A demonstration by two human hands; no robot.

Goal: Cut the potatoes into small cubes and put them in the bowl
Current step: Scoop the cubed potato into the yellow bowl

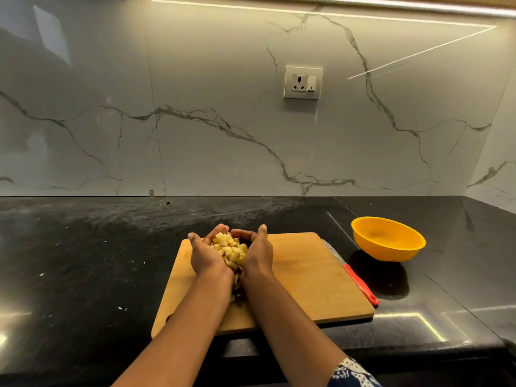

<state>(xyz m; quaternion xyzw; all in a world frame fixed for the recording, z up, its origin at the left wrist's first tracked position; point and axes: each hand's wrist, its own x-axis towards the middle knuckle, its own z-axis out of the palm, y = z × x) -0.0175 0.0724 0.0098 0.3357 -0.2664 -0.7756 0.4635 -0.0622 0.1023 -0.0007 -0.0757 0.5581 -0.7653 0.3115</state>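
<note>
Board of wood lies near and central; the yellow bowl stands off its right edge, slightly farther. Left hand and right hand, cupped side by side above the board, cradle the potato cubes; the right is nearer the bowl.

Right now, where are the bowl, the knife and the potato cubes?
bowl (388, 254), head view, on its outer front wall.
knife (359, 282), head view, on the red handle.
cubes (230, 248), head view, on the middle of the heap.
</note>
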